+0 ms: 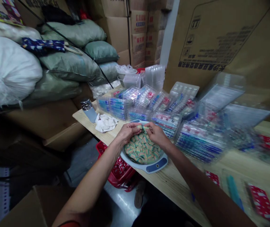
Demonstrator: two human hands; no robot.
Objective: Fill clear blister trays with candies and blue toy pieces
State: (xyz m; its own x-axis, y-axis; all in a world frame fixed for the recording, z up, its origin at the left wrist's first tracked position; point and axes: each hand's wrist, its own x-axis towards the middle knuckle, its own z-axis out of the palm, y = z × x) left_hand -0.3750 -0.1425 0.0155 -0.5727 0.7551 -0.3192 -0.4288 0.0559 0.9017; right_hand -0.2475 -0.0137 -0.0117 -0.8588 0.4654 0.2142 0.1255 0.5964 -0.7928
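A light blue basin (164,162) with a dark-blue handle patch sits at the table's edge, full of small tan-and-green striped pieces (144,148) whose exact kind I cannot make out. Over its far side, my left hand (127,133) is closed in a pinch on one such piece (139,127). My right hand (156,135) pinches close beside it, fingertips almost meeting the left ones, with a similar bit of tan and green between thumb and finger.
Clear plastic packs of blue pens (196,142) are piled on the wooden table (172,179). A bottle (89,110) and white cloth (106,122) stand left. A red basket (116,176) is below the edge. Sacks (71,63) and cartons (118,31) line the back.
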